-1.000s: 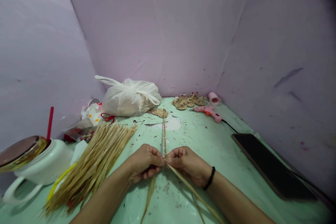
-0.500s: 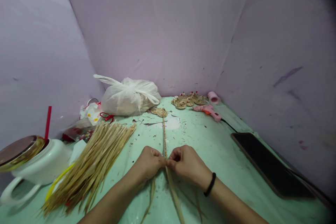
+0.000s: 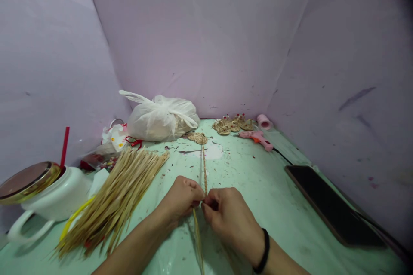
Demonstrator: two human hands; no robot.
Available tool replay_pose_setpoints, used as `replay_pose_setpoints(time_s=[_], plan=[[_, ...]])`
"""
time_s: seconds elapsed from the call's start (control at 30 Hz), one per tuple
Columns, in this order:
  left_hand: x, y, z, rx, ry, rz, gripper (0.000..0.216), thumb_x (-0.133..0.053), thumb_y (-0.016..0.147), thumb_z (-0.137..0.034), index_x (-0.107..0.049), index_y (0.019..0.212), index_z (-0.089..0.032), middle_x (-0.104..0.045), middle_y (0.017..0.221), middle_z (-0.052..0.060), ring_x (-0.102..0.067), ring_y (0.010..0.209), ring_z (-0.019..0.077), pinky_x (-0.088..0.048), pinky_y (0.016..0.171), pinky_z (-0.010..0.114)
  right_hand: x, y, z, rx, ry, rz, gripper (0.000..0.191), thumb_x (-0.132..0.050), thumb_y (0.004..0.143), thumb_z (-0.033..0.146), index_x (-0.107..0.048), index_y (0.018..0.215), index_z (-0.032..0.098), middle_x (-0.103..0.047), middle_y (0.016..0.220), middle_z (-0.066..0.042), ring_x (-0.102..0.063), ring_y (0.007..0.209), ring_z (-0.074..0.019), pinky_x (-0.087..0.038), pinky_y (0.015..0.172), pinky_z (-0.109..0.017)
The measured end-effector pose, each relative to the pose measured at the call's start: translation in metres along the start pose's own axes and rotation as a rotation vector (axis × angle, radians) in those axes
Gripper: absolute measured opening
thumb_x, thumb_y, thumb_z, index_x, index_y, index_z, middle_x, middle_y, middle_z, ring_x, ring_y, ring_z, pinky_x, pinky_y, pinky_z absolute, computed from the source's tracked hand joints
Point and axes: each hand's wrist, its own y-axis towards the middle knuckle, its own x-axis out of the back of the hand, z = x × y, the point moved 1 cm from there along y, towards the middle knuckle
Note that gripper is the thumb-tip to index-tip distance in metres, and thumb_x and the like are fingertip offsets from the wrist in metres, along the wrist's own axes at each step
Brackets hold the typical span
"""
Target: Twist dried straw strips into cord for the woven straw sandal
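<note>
A thin braid of straw-coloured dried fibre [image 3: 204,167] runs toward me from a small oval woven piece [image 3: 197,138] on the table. At its near end my left hand [image 3: 184,197] is closed in a pinch on the braid. My right hand [image 3: 229,219], with a black band at its wrist, is also pinched, its fingertips close beside the left ones at the strands. Loose fibre strands [image 3: 198,240] hang below my hands toward the near edge. The exact strand between the right fingertips is mostly hidden.
On the left lie a bundle of dried fibre strips [image 3: 119,197] and a white mug [image 3: 61,197] with a lidded container [image 3: 29,182]. Behind are a tied white plastic bag [image 3: 163,118] and small woven sandals [image 3: 232,124]. A pink glue gun [image 3: 256,139] and phone [image 3: 332,206] are right.
My right hand has come slightly nearer to me and turned. The loose strands below my hands have shifted, with the broad central one no longer visible there. My left hand stays at the braid.
</note>
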Motion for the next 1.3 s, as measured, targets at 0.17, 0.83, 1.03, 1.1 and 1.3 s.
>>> replay_pose_setpoints(time_s=[0.17, 0.83, 1.03, 1.1, 1.3], plan=[[0.004, 0.005, 0.002, -0.020, 0.059, 0.014, 0.005, -0.051, 0.045, -0.015, -0.054, 0.048, -0.012, -0.039, 0.036, -0.005, -0.026, 0.036, 0.0030, -0.014, 0.038, 0.019, 0.011, 0.011, -0.010, -0.056, 0.191, 0.096, 0.019, -0.060, 0.062, 0.028, -0.055, 0.049, 0.015, -0.049, 0.045, 0.001, -0.038, 0.044, -0.0079, -0.025, 0.044, -0.021], [0.007, -0.007, -0.003, -0.127, 0.585, -0.079, 0.009, -0.047, 0.051, -0.015, -0.054, 0.047, -0.013, -0.038, 0.040, -0.003, -0.033, 0.042, 0.0072, -0.023, 0.043, 0.021, -0.012, 0.015, -0.014, -0.369, 0.650, 0.102, 0.013, -0.050, 0.063, 0.016, -0.046, 0.050, 0.015, -0.034, 0.036, 0.008, -0.024, 0.033, -0.0026, -0.014, 0.036, -0.020], [-0.013, -0.037, -0.008, -0.213, 0.976, -0.189, 0.019, -0.044, 0.065, -0.020, -0.062, 0.059, -0.014, -0.053, 0.054, 0.005, -0.049, 0.053, 0.0146, -0.029, 0.049, 0.023, -0.015, 0.013, -0.010, -0.368, 0.760, 0.087, 0.007, -0.050, 0.057, 0.015, -0.047, 0.051, 0.015, -0.038, 0.039, 0.007, -0.027, 0.037, -0.0035, -0.016, 0.040, -0.021], [-0.023, -0.045, -0.007, -0.238, 1.092, -0.206, 0.024, -0.041, 0.069, -0.019, -0.065, 0.069, -0.014, -0.058, 0.063, 0.009, -0.053, 0.061, 0.0185, -0.032, 0.054, 0.026, -0.017, 0.012, -0.009, -0.380, 0.830, 0.078, 0.005, -0.052, 0.056, 0.016, -0.047, 0.053, 0.015, -0.039, 0.041, 0.007, -0.028, 0.038, -0.0038, -0.017, 0.041, -0.020], [-0.017, -0.045, -0.013, -0.253, 0.973, -0.156, 0.023, -0.047, 0.070, -0.027, -0.063, 0.061, -0.012, -0.057, 0.058, 0.008, -0.054, 0.057, 0.0171, -0.034, 0.051, 0.025, -0.020, 0.010, -0.011, -0.358, 0.974, 0.065, 0.017, -0.058, 0.056, 0.025, -0.043, 0.057, 0.017, -0.039, 0.044, 0.007, -0.032, 0.042, -0.0052, -0.021, 0.043, -0.020]])
